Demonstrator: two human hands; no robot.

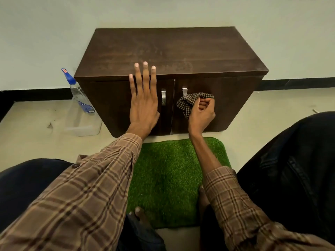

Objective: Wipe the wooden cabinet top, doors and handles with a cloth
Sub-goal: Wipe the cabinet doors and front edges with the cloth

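Left hand [143, 104]: fingers straight and spread, laid flat over the left door [116, 105], fingertips reaching the cabinet top [172, 51]. Right hand [202, 113]: fingers curled, a checked cloth [188, 101] bunched in the grip and held against the right door handle [184, 91]. Left door handle [163, 96] is uncovered. Spray bottle [79, 95] is leaned beside the cabinet in a clear tub [85, 124]; green mat [174, 178] is laid on the floor in front.

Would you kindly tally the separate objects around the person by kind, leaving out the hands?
Wooden cabinet: 1
Checked cloth: 1
Spray bottle: 1
Clear plastic tray: 1
Green grass mat: 1
Total: 5
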